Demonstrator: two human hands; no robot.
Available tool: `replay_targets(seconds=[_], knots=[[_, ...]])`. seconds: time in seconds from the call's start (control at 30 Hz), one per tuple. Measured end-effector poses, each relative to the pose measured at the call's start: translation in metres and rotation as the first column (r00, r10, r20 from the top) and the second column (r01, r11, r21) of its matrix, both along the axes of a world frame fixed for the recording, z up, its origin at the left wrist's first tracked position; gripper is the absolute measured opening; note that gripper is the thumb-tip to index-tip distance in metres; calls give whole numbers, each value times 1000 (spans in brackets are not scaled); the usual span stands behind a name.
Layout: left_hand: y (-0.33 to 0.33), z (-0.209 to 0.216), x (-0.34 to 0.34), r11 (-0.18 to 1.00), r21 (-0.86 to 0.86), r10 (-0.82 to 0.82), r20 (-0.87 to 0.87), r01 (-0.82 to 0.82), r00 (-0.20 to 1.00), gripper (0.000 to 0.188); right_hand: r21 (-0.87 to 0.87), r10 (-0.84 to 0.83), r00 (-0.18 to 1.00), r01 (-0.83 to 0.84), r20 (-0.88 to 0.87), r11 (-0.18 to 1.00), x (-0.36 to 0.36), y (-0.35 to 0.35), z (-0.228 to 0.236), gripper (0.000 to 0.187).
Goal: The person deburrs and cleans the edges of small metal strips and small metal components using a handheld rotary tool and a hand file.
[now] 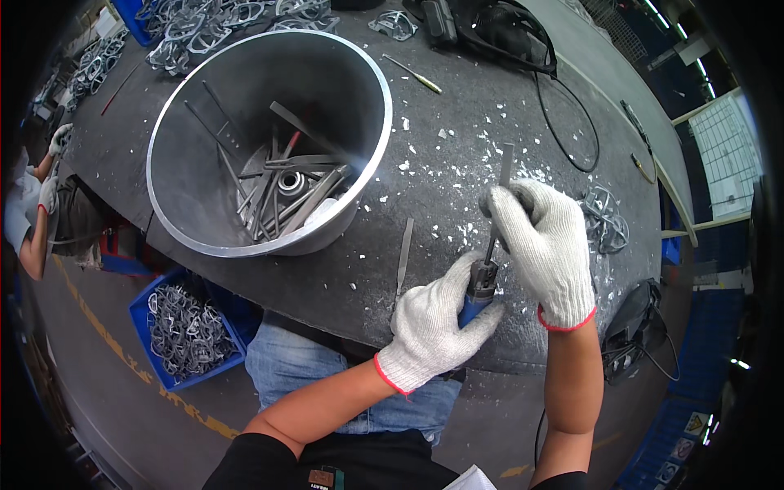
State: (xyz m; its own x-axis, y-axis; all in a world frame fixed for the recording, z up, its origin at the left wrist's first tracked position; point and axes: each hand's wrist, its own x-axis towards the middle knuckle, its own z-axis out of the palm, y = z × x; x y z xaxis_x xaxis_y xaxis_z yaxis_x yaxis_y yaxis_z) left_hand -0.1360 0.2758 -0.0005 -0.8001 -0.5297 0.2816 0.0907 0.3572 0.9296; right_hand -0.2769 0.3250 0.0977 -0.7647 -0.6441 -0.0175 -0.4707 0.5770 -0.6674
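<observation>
Big grey bucket [269,73], one, on the bench [359,273] by the left-hand edge: I count one bearing-like ring [289,182] in it, among many jumbled metal strips [265,184]; overlap stops me counting those. One blue bin [140,314] on the floor below, heaped with grey metal frames [188,335].

My two gloved hands are over the near right of the bench. Left hand [437,322]: fingers clamped around one blue-and-black tool [483,282]. Right hand [551,245]: fingers pinched on one flat strip [506,163] poking up past them. Thin shaft enters the tool's head just below; can't tell if it's the same piece.

One loose file [404,257] between bucket and left hand, one screwdriver [418,77] farther back. Near edge runs under my left wrist; most room is ahead, flake-strewn, between bucket and cable [599,147].
</observation>
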Motion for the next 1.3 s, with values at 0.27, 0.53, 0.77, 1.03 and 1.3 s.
replay_targets(seconds=[0.27,0.53,0.77,1.03,1.3], knots=[[0,2,3,1000,7,-13,31,13,999,62,-146,-92,964,131,249,981,-11,-10,5,33],[-1,0,2,999,28,-26,-60,27,998,62,-291,33,701,253,713,923,-19,7,-1,32],[1,-1,3,1000,12,7,-89,-6,996,61,-266,-52,634,396,772,879,-7,12,-9,28],[25,14,14,973,-221,21,-177,-61,984,70,-247,-79,680,368,729,897,-13,36,-16,23],[19,3,20,987,-132,63,-180,-88,982,71,-221,-124,671,404,731,887,2,35,-18,23]])
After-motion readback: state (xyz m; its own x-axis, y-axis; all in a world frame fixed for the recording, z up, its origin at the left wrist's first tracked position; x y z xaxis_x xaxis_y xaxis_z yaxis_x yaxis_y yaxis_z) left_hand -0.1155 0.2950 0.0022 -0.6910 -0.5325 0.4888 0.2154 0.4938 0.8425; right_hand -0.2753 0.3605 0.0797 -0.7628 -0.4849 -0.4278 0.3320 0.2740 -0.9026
